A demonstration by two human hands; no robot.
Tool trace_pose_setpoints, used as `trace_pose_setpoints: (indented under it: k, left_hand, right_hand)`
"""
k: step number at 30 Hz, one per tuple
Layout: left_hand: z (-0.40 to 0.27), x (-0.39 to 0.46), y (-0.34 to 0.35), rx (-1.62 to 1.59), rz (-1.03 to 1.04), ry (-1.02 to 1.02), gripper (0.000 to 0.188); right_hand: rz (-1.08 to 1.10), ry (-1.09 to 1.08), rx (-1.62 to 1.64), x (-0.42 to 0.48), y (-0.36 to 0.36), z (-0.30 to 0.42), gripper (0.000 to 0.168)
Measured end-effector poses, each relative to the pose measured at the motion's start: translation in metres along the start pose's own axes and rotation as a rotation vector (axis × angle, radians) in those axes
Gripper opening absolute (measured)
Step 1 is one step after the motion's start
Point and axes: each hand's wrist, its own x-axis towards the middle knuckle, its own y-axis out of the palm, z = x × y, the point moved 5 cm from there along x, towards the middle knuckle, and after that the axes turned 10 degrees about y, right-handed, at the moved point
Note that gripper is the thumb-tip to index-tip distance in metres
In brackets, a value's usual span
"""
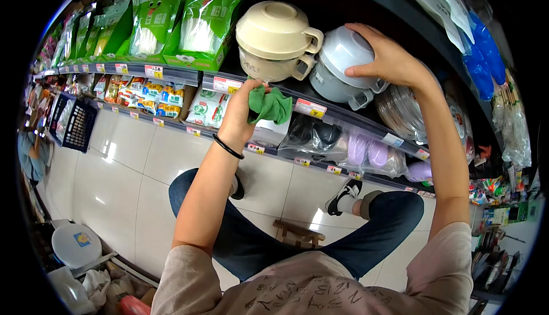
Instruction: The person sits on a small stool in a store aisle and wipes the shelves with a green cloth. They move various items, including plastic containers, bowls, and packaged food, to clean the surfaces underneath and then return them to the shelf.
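My left hand [240, 113] grips a crumpled green cloth [270, 105] just off the shelf's front edge. Above it, a cream lidded bowl [272, 32] with side handles stands on the upper shelf [266, 87]. To its right is a grey lidded bowl [343, 60], with handles and a paler lid, leaning to the left. My right hand [381, 60] is spread around that lid, thumb on the near side and fingers over the far side. Whether the grey bowl's base rests fully on the shelf I cannot tell.
Green noodle packets [206, 19] stand in display boxes at left. Right of my right hand are stacked clear containers [401, 111]. Bagged purple slippers [366, 150] lie on the lower shelf. A wooden stool [298, 231] is between my legs; a dark basket [73, 122] stands farther left.
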Motion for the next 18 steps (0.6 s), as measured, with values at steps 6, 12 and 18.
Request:
trace_pose_setpoints:
  k: [6,12,18]
  left_hand:
    - [0.001,0.002,-0.004,0.016,-0.016,-0.024,0.031]
    - [0.0,0.0,-0.001,0.032,-0.006,-0.022,0.03]
    - [0.001,0.002,0.0,0.022,0.018,-0.034,0.028]
  right_hand:
    - [0.067,-0.147,0.084,-0.006,-0.003,0.004,0.096]
    - [0.148,-0.141,0.12,-0.006,-0.005,-0.008,0.108]
    - [0.143,-0.18,0.054,-0.006,-0.009,-0.006,0.105]
